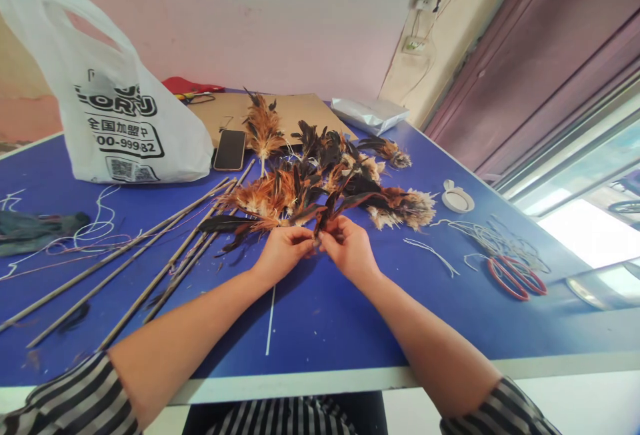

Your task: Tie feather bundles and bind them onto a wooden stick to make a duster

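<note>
Has sticks (pixel 170 263) slanting in from the left part of the near edge of the desk (pixel 340 331), and red-handled scissors (pixel 517 278) toward the right edge, just beside tangled white string (pixel 500 240). Between these, in from the middle of the near edge, has left hand (pixel 283 248) and right hand (pixel 353 248) close together, with the grip of each pinching the lower ends of some dark feathers (pixel 330 211) between thumb and fingers. Cannot tell how many from here, with the bases partly hidden. Looks like lining up quills within a small bunch; probably calls for a steady pinch at the bases for the next move, without letting any slip or fan apart. Just beyond, shows feather bunches (pixel 280 195) spread over the middle of the desk, near a phone (pixel 230 150); farther still, has cardboard (pixel 300 107) along the far edge, partly under one bunch.
</note>
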`<state>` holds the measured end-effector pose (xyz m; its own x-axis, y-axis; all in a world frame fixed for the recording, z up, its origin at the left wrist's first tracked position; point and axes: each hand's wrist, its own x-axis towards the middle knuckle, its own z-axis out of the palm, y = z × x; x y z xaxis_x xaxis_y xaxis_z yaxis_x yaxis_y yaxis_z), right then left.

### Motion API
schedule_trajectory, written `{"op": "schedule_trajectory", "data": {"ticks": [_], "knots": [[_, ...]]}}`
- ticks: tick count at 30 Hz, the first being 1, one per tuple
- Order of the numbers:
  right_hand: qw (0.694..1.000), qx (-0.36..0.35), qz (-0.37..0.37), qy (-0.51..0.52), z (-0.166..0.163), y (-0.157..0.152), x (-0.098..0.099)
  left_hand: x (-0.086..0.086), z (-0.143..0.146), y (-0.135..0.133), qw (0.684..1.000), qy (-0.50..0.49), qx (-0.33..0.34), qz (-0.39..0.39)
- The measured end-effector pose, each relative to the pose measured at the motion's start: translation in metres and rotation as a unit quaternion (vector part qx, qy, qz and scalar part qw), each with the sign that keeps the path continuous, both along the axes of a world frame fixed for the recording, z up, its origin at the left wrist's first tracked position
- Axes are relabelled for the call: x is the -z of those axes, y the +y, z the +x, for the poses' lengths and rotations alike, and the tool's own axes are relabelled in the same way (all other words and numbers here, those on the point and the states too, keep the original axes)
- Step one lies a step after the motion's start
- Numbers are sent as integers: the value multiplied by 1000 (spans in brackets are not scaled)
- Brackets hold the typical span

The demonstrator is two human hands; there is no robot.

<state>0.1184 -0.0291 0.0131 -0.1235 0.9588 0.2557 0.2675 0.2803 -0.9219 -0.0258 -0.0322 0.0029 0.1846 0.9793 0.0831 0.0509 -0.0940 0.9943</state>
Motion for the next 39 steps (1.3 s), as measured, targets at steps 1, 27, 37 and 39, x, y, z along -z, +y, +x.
{"op": "schedule_trajectory", "data": {"ticks": [1, 27, 37, 39], "knots": [[1000, 0, 5, -6, -1, 0, 0, 0, 0, -1, 1000, 9, 1, 11], [858, 253, -81, -439, 112, 65, -9, -12, 6, -6, 983, -106, -6, -149], [853, 237, -81, -459, 111, 65, -8, -10, 6, -5, 981, -113, -3, -158], [880, 186, -91, -428, 116, 60, -12, -9, 5, -4, 979, -119, 0, -163]]}}
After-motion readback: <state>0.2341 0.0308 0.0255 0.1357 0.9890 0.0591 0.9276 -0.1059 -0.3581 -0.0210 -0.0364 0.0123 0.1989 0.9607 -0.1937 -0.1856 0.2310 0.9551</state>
